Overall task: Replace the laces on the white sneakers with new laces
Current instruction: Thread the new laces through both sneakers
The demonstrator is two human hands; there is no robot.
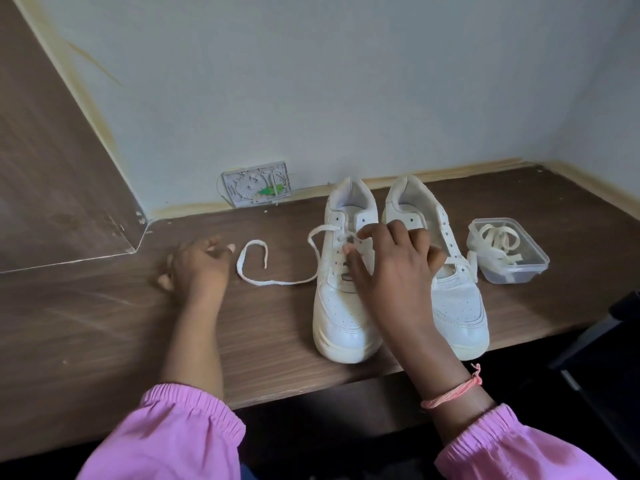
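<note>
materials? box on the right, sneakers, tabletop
Box: clear plastic, glossy; the laces inside show through. Sneakers: white leather or imitation, smooth, with punched toe holes and stitched seams. Tabletop: probably wood-grain laminate, matte brown, with scuffs.

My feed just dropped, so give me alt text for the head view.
The right hand works at the lace over the left sneaker, beside the unlaced right sneaker. The lace trails across the wooden desk toward the open left hand. A clear container holds more laces.
</note>
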